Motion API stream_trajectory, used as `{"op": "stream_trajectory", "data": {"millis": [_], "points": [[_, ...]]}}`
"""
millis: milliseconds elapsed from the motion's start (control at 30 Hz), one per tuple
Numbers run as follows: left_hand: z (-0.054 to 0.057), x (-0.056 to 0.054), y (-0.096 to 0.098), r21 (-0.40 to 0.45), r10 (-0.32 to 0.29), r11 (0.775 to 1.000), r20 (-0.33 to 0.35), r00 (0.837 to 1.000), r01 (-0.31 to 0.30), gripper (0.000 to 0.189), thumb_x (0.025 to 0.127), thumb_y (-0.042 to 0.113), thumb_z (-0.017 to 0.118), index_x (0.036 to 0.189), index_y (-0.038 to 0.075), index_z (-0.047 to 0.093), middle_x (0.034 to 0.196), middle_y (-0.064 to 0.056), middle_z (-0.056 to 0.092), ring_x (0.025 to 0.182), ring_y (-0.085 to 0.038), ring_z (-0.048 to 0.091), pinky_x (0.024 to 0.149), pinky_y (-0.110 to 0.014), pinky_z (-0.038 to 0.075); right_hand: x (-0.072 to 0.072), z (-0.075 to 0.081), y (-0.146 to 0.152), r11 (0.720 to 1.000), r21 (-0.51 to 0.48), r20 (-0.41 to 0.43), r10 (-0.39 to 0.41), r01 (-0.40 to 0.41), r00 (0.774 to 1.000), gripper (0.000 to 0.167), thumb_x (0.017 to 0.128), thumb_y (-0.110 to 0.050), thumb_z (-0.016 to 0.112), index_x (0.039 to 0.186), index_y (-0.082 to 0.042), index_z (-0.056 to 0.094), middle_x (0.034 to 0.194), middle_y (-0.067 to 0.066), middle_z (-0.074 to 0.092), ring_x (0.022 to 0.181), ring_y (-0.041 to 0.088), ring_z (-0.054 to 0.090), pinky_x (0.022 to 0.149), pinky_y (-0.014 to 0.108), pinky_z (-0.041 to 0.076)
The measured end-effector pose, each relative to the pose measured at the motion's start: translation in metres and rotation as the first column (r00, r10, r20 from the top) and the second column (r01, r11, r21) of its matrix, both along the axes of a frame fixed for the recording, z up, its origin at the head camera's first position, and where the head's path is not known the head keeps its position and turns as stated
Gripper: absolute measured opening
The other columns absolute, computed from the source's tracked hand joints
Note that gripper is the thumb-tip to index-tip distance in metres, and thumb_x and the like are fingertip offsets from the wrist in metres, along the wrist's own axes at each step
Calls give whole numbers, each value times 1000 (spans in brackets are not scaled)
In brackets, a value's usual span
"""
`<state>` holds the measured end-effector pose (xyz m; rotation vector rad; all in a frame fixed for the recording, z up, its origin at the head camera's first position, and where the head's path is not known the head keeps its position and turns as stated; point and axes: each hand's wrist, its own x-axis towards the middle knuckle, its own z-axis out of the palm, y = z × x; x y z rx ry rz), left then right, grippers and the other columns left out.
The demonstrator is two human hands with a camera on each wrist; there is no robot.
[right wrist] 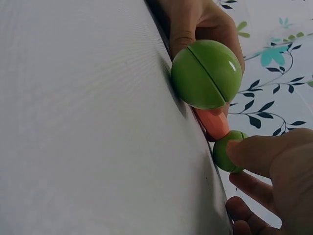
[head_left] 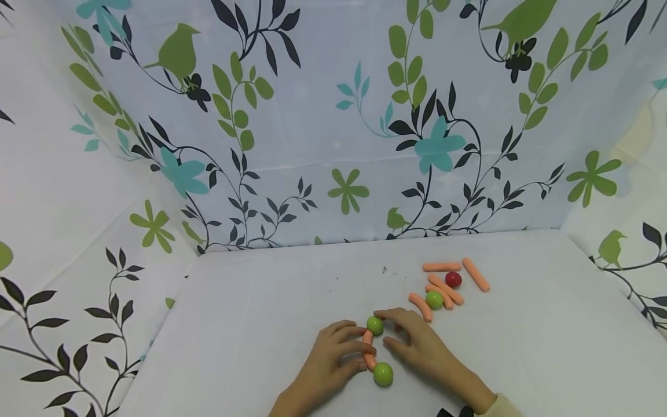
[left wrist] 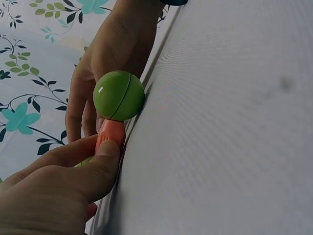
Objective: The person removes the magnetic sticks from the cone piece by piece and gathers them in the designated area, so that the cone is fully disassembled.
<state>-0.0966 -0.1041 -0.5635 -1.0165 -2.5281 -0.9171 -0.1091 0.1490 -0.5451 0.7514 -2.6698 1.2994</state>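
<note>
An orange curved stick [head_left: 368, 349] lies between two green balls on the white table. My left hand [head_left: 333, 358] pinches it, thumb on the near side and fingers over it, as the left wrist view shows. At its near end sits one green ball [head_left: 383, 375], with a seam round it, close against the stick [left wrist: 111, 132]. The other green ball [head_left: 374, 325] is at the far end. My right hand [head_left: 422, 347] holds that far ball [right wrist: 226, 157], its index finger curled over the far side and the thumb at the near side. The left index fingertip is beside this ball.
Further right and back lie several loose orange sticks [head_left: 476, 274], some straight and some curved. Among them are a red ball [head_left: 453, 280] and another green ball [head_left: 435, 299]. A leaf-and-bird patterned cloth [head_left: 312, 145] hangs behind the table [head_left: 250, 313].
</note>
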Motion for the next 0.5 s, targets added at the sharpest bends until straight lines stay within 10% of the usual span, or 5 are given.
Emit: {"op": "stream_trajectory", "data": {"millis": [500], "points": [[7,2,0,-53,-62,997,39,997,64,24,85,50,74,107,41,74,137,14,68,142,-19,54,111,-47,39,4,0,-2,999,7,-105,-36,36,994,36,90,-21,82,124,-22,68,113,-18,67,97,8,58,85,26,51]]}}
